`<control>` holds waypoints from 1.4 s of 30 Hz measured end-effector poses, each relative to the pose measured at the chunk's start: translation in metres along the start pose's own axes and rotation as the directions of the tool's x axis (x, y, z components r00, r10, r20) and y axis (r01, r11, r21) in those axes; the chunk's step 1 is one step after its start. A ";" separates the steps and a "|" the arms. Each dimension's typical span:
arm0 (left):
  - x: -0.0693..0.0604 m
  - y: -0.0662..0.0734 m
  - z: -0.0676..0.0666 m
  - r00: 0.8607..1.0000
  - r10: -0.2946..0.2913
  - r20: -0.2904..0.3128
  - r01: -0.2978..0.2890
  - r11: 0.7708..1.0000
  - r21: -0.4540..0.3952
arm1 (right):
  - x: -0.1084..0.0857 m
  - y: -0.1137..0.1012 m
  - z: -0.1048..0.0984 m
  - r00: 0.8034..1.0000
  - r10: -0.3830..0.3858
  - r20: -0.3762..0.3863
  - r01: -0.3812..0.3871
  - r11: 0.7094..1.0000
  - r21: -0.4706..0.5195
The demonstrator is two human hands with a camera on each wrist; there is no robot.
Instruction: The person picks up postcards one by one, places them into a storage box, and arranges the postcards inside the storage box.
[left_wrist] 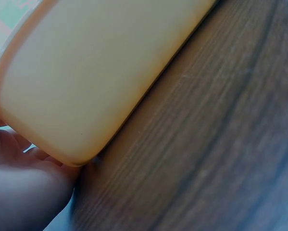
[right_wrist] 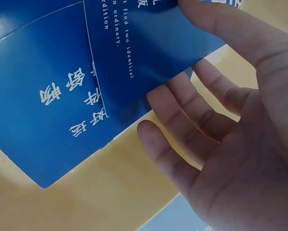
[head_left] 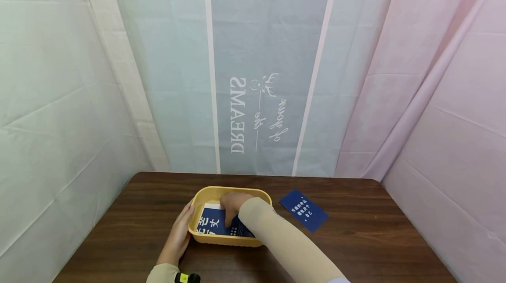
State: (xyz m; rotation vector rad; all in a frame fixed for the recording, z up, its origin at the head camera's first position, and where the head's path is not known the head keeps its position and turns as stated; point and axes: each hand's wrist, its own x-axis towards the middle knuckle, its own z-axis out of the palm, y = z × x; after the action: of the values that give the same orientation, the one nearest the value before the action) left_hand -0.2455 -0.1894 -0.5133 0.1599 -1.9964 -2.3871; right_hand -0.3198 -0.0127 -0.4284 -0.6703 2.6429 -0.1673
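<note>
A yellow plastic basket holds several dark blue cards with white lettering. My left hand grips the basket's left end, its fingers against the outer wall near the rim. My right hand reaches inside over the cards. In the right wrist view, it pinches a blue card, thumb on top and fingers underneath. Another blue card lies partly under that one. The sleeve hides the basket's right part in the head view.
A single blue card with white characters lies on the brown wooden table, right of the basket. Pale cloth curtains hang behind the table and along both sides.
</note>
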 end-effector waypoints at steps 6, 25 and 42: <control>0.001 0.001 0.002 1.000 0.008 0.012 -0.008 1.000 -0.012 | 0.004 -0.002 -0.001 1.000 -0.021 0.000 0.021 0.999 -0.042; 0.001 0.002 0.001 1.000 0.016 0.009 -0.016 1.000 -0.016 | 0.003 0.026 -0.016 0.995 -0.097 -0.032 0.096 0.994 -0.050; 0.000 0.005 0.002 1.000 0.010 0.005 -0.010 1.000 -0.007 | -0.037 0.085 -0.030 0.961 -0.246 -0.123 0.251 0.968 0.024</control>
State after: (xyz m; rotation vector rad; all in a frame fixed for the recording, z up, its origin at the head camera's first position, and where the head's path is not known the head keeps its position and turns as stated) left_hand -0.2457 -0.1883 -0.5085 0.1431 -1.9860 -2.3909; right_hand -0.3390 0.0802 -0.4061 -1.0073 2.6510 -0.3397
